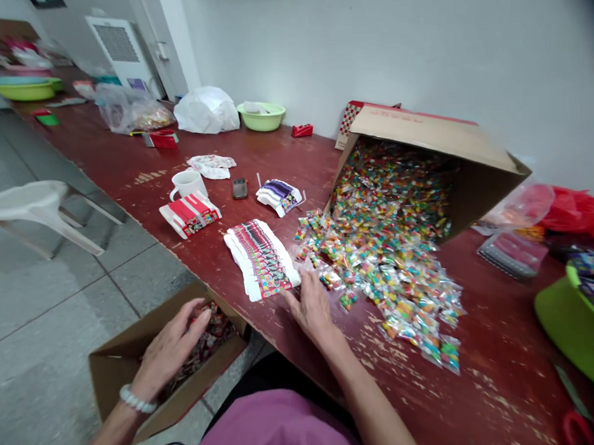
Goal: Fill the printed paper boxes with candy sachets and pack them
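My left hand (176, 342), with a pale bead bracelet at the wrist, hovers over an open cardboard box (116, 372) below the table edge. Its fingers are apart, and I see nothing held in it. Many small red-and-dark packages (213, 333) lie inside that box. On the table, my right hand (313, 308) has its thumb and fingers spread at the near right end of a fanned stack of flat printed candy cartons (261, 257). Its fingertips also come close to the loose clear packets of colourful candy (368, 265), which spill from a tipped cardboard box (480, 191).
Left of the stack are red cartons (192, 214), a white mug (189, 184) and a phone (240, 188). Purple cartons (280, 195) lie behind. A green basin (573, 320) and red-handled scissors (580, 432) are at right. A white stool (42, 201) stands on the floor.
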`<state>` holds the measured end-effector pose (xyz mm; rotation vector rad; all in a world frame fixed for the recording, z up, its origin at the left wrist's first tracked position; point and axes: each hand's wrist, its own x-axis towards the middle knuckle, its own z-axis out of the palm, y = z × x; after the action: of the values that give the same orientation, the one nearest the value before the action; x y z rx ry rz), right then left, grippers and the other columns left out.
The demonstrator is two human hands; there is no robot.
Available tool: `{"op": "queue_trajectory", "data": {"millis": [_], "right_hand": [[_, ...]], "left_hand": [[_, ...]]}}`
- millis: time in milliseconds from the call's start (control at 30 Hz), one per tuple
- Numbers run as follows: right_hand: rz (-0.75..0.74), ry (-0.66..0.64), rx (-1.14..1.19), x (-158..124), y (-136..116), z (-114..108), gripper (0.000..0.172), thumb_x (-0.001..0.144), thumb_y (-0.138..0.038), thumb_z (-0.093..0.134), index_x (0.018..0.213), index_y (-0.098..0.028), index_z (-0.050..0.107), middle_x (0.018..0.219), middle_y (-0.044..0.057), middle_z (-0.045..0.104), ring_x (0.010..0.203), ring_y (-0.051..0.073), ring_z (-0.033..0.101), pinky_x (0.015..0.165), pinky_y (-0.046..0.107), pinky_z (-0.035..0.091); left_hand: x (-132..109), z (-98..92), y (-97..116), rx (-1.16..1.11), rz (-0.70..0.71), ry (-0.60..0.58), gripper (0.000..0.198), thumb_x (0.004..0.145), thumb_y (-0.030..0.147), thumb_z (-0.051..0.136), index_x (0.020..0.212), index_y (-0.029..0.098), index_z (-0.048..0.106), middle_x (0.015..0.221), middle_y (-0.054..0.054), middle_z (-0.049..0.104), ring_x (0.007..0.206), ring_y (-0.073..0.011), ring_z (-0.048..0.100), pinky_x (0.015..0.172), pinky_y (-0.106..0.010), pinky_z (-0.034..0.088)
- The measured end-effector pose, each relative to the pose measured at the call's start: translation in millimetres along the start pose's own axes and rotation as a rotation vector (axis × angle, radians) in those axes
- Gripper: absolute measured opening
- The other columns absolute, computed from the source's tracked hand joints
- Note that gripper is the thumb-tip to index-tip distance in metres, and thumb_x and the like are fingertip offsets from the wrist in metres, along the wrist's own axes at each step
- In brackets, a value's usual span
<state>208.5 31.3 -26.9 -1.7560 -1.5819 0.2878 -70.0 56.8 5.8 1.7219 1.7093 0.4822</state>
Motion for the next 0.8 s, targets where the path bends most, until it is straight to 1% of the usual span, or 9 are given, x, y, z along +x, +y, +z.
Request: {"op": "queue_trajectory", "data": {"millis": [100, 233, 333, 400, 467, 567, 633, 667, 800], "right_hand": [[0.116, -0.046, -0.147, 16.3, 2.5, 9.7, 0.049, 0.087, -0.035, 0.067, 0.127, -0.012, 0.052, 0.127, 0.023, 0.052, 0.122, 0.038, 0.052, 0.094, 0.051, 0.047], [0.249, -0.113, -0.196, 21.8, -1.7, 13.2, 0.045, 0.079, -0.037, 0.075, 0.115, -0.015, 0.058, 0.126, 0.023, 0.052, 0.117, 0.039, 0.054, 0.087, 0.049, 0.049], [0.361, -0.053, 0.004, 22.0, 2.0, 11.8, 0.045, 0.072, -0.038, 0.078, 0.108, -0.019, 0.059, 0.116, 0.016, 0.057, 0.11, 0.036, 0.056, 0.085, 0.046, 0.046], [0.449, -0.021, 0.205, 22.9, 7.1, 10.7, 0.035, 0.073, -0.041, 0.075, 0.098, -0.022, 0.061, 0.101, 0.009, 0.062, 0.101, 0.031, 0.058, 0.082, 0.041, 0.046], [0.496, -0.027, 0.361, 24.2, 11.8, 8.5, 0.026, 0.076, -0.043, 0.069, 0.089, -0.022, 0.06, 0.086, 0.004, 0.062, 0.087, 0.025, 0.06, 0.076, 0.036, 0.046], [0.465, -0.112, 0.53, 23.6, 13.7, -1.4, 0.028, 0.079, -0.047, 0.063, 0.086, -0.02, 0.061, 0.076, 0.001, 0.062, 0.068, 0.018, 0.058, 0.064, 0.029, 0.044], [0.42, -0.189, 0.641, 19.9, 9.9, -14.7, 0.031, 0.077, -0.049, 0.065, 0.082, -0.019, 0.063, 0.072, 0.0, 0.063, 0.064, 0.016, 0.056, 0.062, 0.027, 0.044], [0.392, -0.233, 0.69, 17.1, 6.4, -23.0, 0.032, 0.076, -0.05, 0.067, 0.08, -0.018, 0.065, 0.072, 0.0, 0.064, 0.065, 0.015, 0.057, 0.062, 0.027, 0.044], [0.267, -0.485, 0.925, 5.3, -13.2, -58.0, 0.027, 0.08, -0.045, 0.072, 0.082, -0.018, 0.068, 0.08, 0.002, 0.068, 0.075, 0.016, 0.06, 0.071, 0.027, 0.046]], "left_hand": [[5.6, -3.9, -9.1, 0.106, 0.093, 0.081, 0.056, 0.086, 0.058, 0.049, 0.127, 0.02, 0.055, 0.122, -0.011, 0.065, 0.113, -0.0299, 0.061, 0.098, -0.043, 0.046], [13.7, 21.9, 11.0, 0.084, 0.284, 0.148, 0.045, 0.089, 0.048, 0.049, 0.124, 0.021, 0.057, 0.124, -0.01, 0.064, 0.112, -0.0265, 0.061, 0.098, -0.04, 0.047], [23.2, 40.7, 28.4, 0.143, 0.417, 0.197, 0.039, 0.091, 0.04, 0.05, 0.123, 0.02, 0.058, 0.12, -0.011, 0.065, 0.11, -0.0269, 0.06, 0.098, -0.042, 0.045], [29.0, 47.4, 36.4, 0.202, 0.477, 0.258, 0.036, 0.091, 0.035, 0.051, 0.123, 0.02, 0.059, 0.12, -0.012, 0.064, 0.11, -0.0277, 0.058, 0.099, -0.043, 0.043], [33.3, 49.4, 42.3, 0.228, 0.526, 0.307, 0.034, 0.091, 0.032, 0.052, 0.122, 0.02, 0.06, 0.121, -0.012, 0.064, 0.11, -0.0278, 0.057, 0.099, -0.043, 0.043], [35.4, 44.1, 51.9, 0.183, 0.553, 0.297, 0.037, 0.088, 0.033, 0.056, 0.122, 0.019, 0.061, 0.121, -0.012, 0.064, 0.11, -0.0283, 0.057, 0.099, -0.043, 0.042], [32.9, 36.0, 61.0, 0.072, 0.497, 0.184, 0.045, 0.086, 0.039, 0.059, 0.126, 0.018, 0.06, 0.122, -0.012, 0.065, 0.11, -0.0285, 0.058, 0.098, -0.043, 0.043], [30.5, 31.4, 66.4, -0.017, 0.451, 0.054, 0.049, 0.086, 0.042, 0.06, 0.129, 0.019, 0.059, 0.121, -0.012, 0.066, 0.109, -0.0279, 0.059, 0.096, -0.042, 0.045], [14.5, 22.5, 86.3, -0.461, 0.238, -0.797, 0.048, 0.085, 0.048, 0.061, 0.123, 0.018, 0.063, 0.112, -0.009, 0.071, 0.097, -0.0237, 0.066, 0.083, -0.033, 0.051]]}}
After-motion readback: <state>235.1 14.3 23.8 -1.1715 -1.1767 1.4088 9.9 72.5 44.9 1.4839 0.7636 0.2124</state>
